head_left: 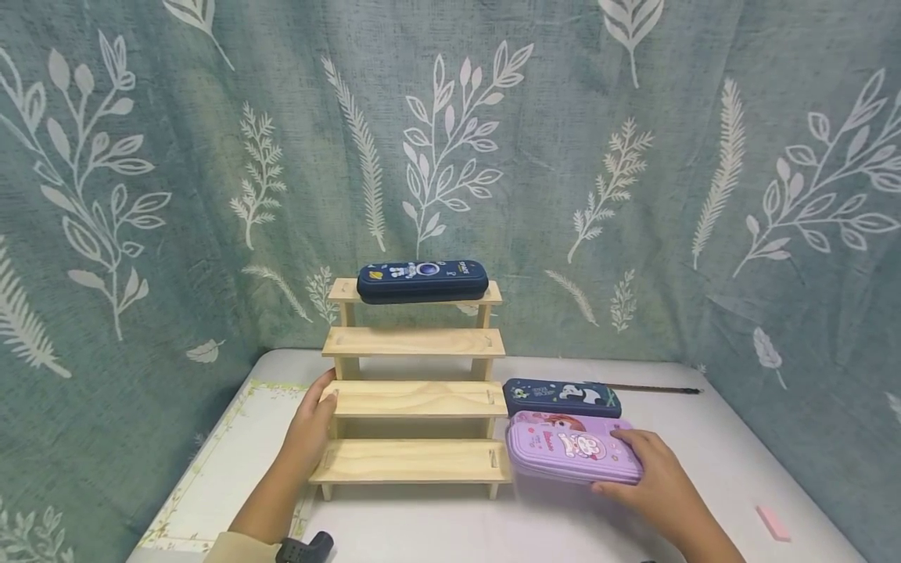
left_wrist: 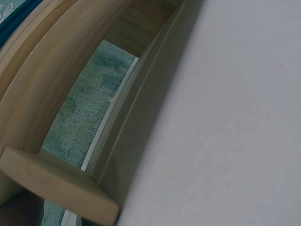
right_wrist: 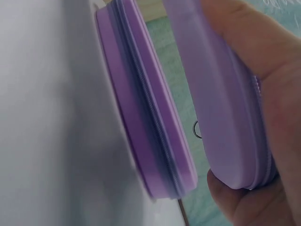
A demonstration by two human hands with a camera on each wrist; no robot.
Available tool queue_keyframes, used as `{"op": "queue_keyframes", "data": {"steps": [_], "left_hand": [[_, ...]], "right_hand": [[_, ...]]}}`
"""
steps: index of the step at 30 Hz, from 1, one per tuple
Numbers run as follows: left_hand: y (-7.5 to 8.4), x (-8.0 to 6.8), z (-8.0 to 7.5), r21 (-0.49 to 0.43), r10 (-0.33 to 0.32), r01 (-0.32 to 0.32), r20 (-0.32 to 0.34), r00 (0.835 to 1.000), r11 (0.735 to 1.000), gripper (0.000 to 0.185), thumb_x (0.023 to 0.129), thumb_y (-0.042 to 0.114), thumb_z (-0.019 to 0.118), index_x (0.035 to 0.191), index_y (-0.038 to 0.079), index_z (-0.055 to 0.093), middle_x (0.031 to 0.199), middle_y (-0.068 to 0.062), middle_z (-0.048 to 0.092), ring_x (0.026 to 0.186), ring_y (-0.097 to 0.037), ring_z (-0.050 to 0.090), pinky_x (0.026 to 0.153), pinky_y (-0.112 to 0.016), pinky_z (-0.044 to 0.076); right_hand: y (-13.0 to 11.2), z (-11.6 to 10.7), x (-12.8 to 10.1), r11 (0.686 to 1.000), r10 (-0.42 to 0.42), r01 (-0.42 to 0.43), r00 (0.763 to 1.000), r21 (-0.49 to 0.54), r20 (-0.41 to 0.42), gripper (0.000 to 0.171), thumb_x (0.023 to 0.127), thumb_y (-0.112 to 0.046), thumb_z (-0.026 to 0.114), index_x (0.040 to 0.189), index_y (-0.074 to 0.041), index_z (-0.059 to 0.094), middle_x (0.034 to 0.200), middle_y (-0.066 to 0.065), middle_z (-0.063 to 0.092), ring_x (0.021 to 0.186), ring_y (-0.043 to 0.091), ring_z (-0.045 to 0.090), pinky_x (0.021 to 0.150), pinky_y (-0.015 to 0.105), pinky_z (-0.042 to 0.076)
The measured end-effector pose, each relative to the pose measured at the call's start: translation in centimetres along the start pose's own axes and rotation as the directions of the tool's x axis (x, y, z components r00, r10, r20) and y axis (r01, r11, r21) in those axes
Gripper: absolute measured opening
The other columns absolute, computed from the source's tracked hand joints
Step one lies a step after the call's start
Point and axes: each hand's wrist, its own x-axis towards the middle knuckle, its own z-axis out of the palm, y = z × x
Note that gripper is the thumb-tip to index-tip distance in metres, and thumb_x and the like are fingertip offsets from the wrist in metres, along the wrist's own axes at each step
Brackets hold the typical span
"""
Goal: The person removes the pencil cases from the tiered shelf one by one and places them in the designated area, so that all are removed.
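Note:
A four-tier wooden step rack [head_left: 415, 397] stands in the middle of the head view. My left hand [head_left: 313, 418] grips its left side at the second tier from the bottom; a dark bit of a finger [left_wrist: 26, 209] shows in the left wrist view. My right hand [head_left: 655, 477] holds a lilac pencil case [head_left: 563, 461] by its right end, thumb on one face and fingers on the other. In the right wrist view this case is raised above a second purple zippered pencil case [right_wrist: 146, 94] lying on the table. The held case partly hides that one.
A navy astronaut pencil case [head_left: 422, 283] rests on the top tier. Right of the rack lies a navy panda pencil case [head_left: 563, 399], with a thin brown stick [head_left: 658, 388] behind it. A pink block [head_left: 773, 522] is at the right. Patterned curtains [head_left: 450, 156] surround the white table.

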Motion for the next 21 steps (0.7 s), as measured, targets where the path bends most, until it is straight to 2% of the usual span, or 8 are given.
{"op": "queue_keyframes", "data": {"steps": [6, 13, 21], "left_hand": [[-0.1, -0.1, 0.0, -0.004, 0.007, -0.007, -0.006, 1.000, 1.000, 0.052, 0.114, 0.032, 0.033, 0.166, 0.025, 0.029, 0.173, -0.002, 0.025, 0.162, -0.032, 0.018, 0.129, -0.062, 0.016], [0.0, -0.1, 0.1, -0.017, 0.005, -0.005, -0.003, 1.000, 1.000, 0.052, 0.114, 0.034, 0.034, 0.165, 0.027, 0.029, 0.173, -0.001, 0.024, 0.162, -0.031, 0.018, 0.129, -0.061, 0.017], [0.2, -0.2, 0.2, -0.011, 0.002, -0.002, -0.004, 1.000, 1.000, 0.052, 0.114, 0.033, 0.034, 0.166, 0.027, 0.028, 0.174, -0.001, 0.023, 0.162, -0.032, 0.018, 0.129, -0.062, 0.017]], "right_hand": [[0.6, 0.3, -0.1, 1.000, -0.001, 0.001, 1.000, -0.023, 0.020, 0.102, 0.067, -0.061, 0.092, 0.141, 0.001, 0.058, 0.139, 0.028, 0.056, 0.133, 0.053, 0.050, 0.107, 0.073, 0.039], [1.2, 0.5, -0.4, 0.999, -0.037, 0.037, 0.999, -0.020, -0.005, 0.097, 0.064, -0.055, 0.096, 0.136, 0.001, 0.061, 0.134, 0.026, 0.060, 0.129, 0.051, 0.054, 0.106, 0.070, 0.042], [2.2, 0.7, -0.6, 0.998, -0.038, 0.038, 0.999, -0.052, 0.005, 0.099, 0.061, -0.055, 0.097, 0.134, 0.002, 0.062, 0.131, 0.025, 0.062, 0.125, 0.052, 0.056, 0.103, 0.069, 0.043]]}}
